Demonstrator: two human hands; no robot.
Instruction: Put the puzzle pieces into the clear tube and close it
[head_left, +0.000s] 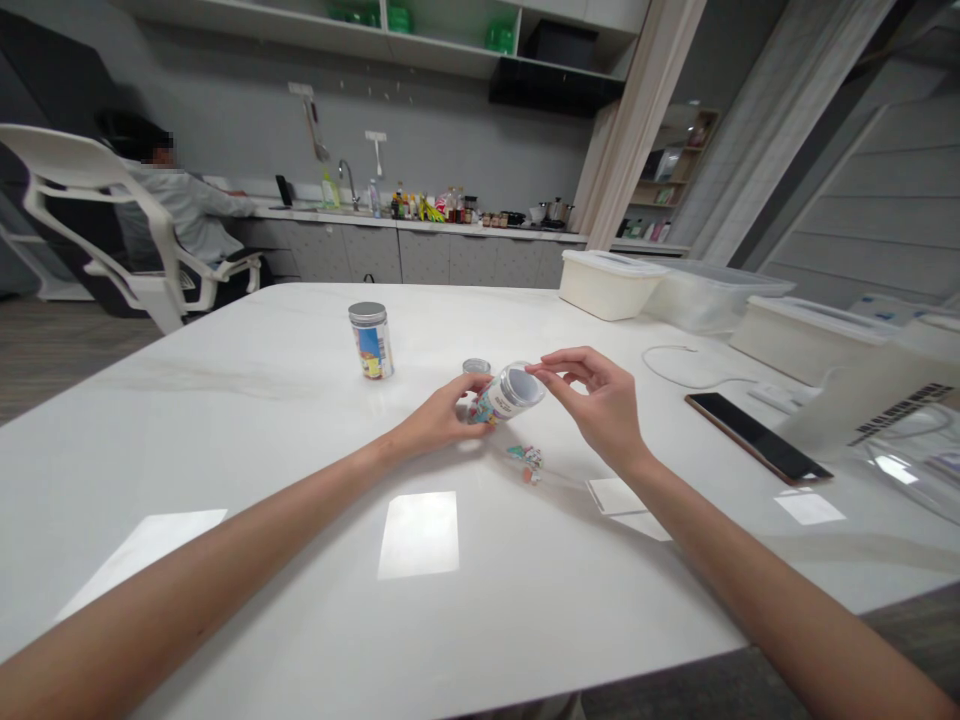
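My left hand point(450, 410) is wrapped round a clear jar point(495, 402) with a colourful printed label. The jar is tilted, its uncovered mouth turned to the right and towards me. At the rim, the thumb and fingers of my right hand point(596, 400) are pinched together; whatever they hold is too small to make out. Behind the jar lies a silver lid point(476, 366), partly hidden. Small colourful pieces point(529, 462) lie on the white table point(300, 590) below the jar's mouth. Further left stands a second labelled jar point(371, 342), upright, with its silver lid on.
On the right lie a dark phone point(754, 436) and a white cable point(694, 382). White lidded boxes point(611, 285) and a clear plastic bin point(705, 295) stand along the right back. A person point(184, 210) sits at the far left by the kitchen counter point(450, 230).
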